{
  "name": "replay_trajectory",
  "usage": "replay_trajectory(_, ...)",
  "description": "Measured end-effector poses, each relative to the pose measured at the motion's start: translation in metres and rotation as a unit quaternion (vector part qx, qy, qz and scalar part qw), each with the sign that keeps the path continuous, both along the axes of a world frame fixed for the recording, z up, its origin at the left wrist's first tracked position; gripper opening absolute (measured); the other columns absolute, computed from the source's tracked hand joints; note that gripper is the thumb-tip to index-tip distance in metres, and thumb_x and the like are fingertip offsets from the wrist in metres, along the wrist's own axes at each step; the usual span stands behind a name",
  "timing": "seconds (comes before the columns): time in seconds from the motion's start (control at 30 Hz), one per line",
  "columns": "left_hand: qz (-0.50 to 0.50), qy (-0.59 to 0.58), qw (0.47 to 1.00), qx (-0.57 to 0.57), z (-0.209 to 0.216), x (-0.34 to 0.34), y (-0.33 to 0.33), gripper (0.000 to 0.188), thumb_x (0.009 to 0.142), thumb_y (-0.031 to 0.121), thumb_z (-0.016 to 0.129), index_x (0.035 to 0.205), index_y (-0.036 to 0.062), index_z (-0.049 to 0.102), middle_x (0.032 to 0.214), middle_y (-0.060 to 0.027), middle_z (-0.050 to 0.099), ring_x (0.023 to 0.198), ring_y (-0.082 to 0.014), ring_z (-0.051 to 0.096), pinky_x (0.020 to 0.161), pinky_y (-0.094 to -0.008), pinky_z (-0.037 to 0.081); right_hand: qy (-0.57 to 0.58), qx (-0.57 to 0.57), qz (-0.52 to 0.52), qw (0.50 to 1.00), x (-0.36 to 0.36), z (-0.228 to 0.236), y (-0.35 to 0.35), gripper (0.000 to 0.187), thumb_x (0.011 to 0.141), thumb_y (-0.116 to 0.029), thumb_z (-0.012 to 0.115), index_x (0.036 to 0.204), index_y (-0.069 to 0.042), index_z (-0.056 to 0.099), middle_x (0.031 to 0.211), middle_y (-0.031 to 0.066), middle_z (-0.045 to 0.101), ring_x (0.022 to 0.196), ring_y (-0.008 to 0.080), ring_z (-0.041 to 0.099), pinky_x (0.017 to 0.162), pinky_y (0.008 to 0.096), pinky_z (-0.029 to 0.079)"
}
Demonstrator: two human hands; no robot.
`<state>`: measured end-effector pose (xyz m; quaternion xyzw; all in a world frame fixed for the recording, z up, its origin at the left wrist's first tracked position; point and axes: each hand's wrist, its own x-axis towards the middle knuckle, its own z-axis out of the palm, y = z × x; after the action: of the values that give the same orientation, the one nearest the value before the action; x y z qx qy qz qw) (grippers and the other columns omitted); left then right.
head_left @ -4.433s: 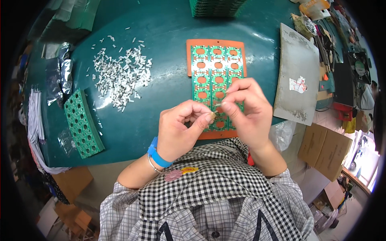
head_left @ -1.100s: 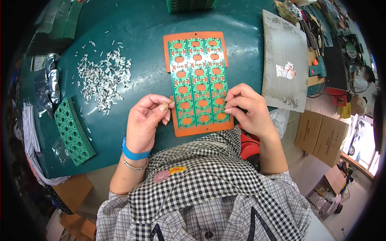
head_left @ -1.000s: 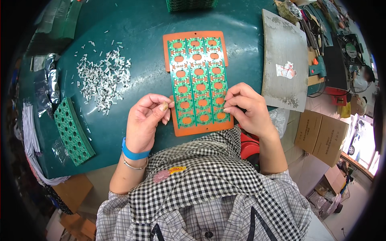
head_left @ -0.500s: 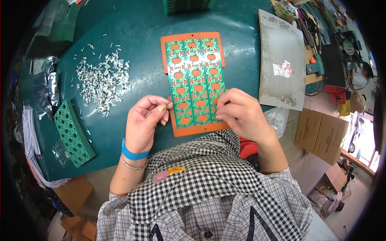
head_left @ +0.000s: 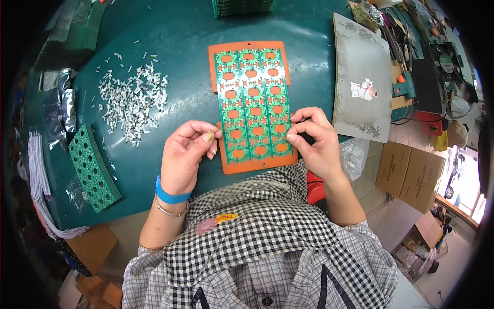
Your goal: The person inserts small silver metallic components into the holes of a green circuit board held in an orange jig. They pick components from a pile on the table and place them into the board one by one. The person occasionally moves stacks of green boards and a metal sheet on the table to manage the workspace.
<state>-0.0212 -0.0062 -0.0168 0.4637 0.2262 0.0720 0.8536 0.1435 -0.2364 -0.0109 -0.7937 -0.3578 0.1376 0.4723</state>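
A green circuit board panel (head_left: 256, 110) with rows of oval openings lies on an orange plate (head_left: 242, 167) in front of me. At the plate's left edge is my left hand (head_left: 184, 149), its thumb and forefinger pinched and the other fingers curled. What it holds, if anything, is too small to make out. My right hand (head_left: 319, 143) is at the panel's right edge near the lower rows. Its thumb and fingers are bent together at the edge, and anything between the tips is hidden. Small white parts (head_left: 135, 100) lie in a loose heap to the left.
A stack of green panels (head_left: 95, 170) lies at the left edge of the green table (head_left: 177, 67), beside white cables (head_left: 38, 165). Another green stack (head_left: 244, 6) is at the back. A grey board (head_left: 360, 62) lies right, with a cardboard box (head_left: 411, 175) beyond.
My right hand has moved a little up and right, from over the panel's lower right corner to its right edge, and its fingers have spread slightly. My left hand has stayed nearly in place.
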Motion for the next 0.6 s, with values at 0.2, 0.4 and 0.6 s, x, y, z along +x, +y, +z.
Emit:
replay_trajectory(0.2, 0.003, 0.002, 1.000, 0.013, -0.0008, -0.0006, -0.0012, 0.011, 0.098, 0.007, 0.058, 0.104, -0.0008, 0.061, 0.100, -0.0089, 0.066, 0.072, -0.0099, 0.054, 0.066, -0.0222, 0.045, -0.007, -0.004, 0.005, 1.000, 0.0017, 0.0019, -0.0019, 0.013, 0.072, 0.002, 0.077, 0.082, -0.002, 0.070, 0.100, 0.0057, 0.063, 0.092, 0.0213, 0.059, 0.079, 0.0329, 0.050)
replay_trajectory(0.4, 0.004, 0.001, 1.000, 0.009, -0.0020, -0.0011, -0.0012, 0.011, 0.098, 0.007, 0.058, 0.105, -0.0007, 0.062, 0.100, -0.0093, 0.066, 0.072, -0.0100, 0.054, 0.066, -0.0224, 0.045, -0.035, 0.001, 0.023, 0.999, 0.0049, 0.0006, -0.0028, 0.014, 0.071, 0.001, 0.078, 0.081, -0.004, 0.071, 0.099, 0.0044, 0.062, 0.093, 0.0213, 0.057, 0.079, 0.0320, 0.048)
replay_trajectory(0.6, 0.005, 0.001, 1.000, 0.013, -0.0019, -0.0008, -0.0018, 0.012, 0.097, 0.007, 0.058, 0.105, -0.0007, 0.062, 0.100, -0.0098, 0.067, 0.072, -0.0101, 0.054, 0.066, -0.0224, 0.045, -0.022, 0.000, 0.038, 0.999, 0.0041, -0.0004, -0.0013, 0.014, 0.071, 0.001, 0.078, 0.081, -0.006, 0.071, 0.101, 0.0031, 0.061, 0.096, 0.0206, 0.054, 0.078, 0.0308, 0.047)
